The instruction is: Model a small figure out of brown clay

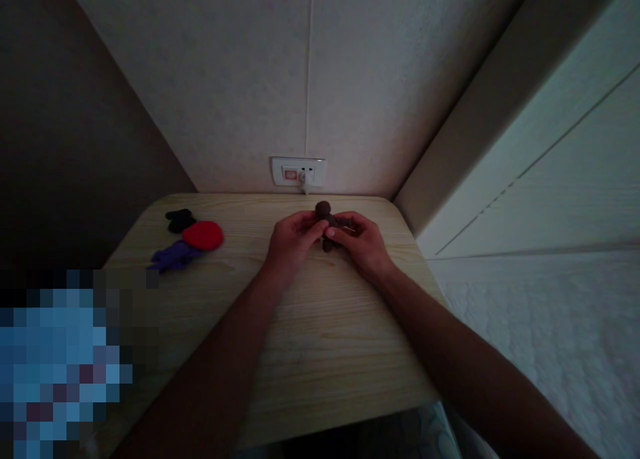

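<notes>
Between my two hands is a small brown clay figure [323,209] with a round ball for a head and a body below it. My left hand [295,239] grips its left side, the thumb pressed on the front of the body. From the other side my right hand [363,242] pinches it, thumb close to the left thumb. Part of the body is hidden behind the fingers. Off to the left on the wooden table [310,332] lie a flat red clay piece [203,235], a purple lump of clay [175,255] and a black clay piece [180,220].
A wall socket [299,171] with a white plug and cable is just behind the table's back edge. White panelling [525,179] rises at the right, above a pale quilted surface [550,325]. A pixelated patch covers the lower left corner.
</notes>
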The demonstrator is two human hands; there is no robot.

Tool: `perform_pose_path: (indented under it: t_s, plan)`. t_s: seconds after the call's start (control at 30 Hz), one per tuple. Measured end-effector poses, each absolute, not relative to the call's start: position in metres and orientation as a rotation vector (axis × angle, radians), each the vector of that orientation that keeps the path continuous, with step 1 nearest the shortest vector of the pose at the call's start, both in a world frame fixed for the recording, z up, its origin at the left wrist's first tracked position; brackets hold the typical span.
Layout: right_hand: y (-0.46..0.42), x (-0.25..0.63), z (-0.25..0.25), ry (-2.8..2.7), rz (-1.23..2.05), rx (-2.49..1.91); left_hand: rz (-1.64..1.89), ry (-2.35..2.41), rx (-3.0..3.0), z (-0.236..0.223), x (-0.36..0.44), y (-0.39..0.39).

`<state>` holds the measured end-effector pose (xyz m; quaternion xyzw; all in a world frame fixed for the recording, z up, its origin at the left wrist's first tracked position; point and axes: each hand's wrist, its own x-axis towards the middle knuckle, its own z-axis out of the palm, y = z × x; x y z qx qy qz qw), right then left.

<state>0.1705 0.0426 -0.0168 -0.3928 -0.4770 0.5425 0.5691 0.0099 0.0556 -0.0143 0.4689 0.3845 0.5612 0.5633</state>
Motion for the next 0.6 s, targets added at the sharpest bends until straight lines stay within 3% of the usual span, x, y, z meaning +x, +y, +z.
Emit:
perform_pose_path:
  t_s: [0.27,0.6]
  plan:
    - [0.0409,0.1778,-0.0125,-1.185,0.963,-0.941,1.329,0.905,1.052,-0.0112,0.0098,0.0533]
    - [0.043,0.1794,-0.0147,-1.304,0.889,-0.997,1.34,0.902,1.036,-0.0137,0.0096,0.0564]
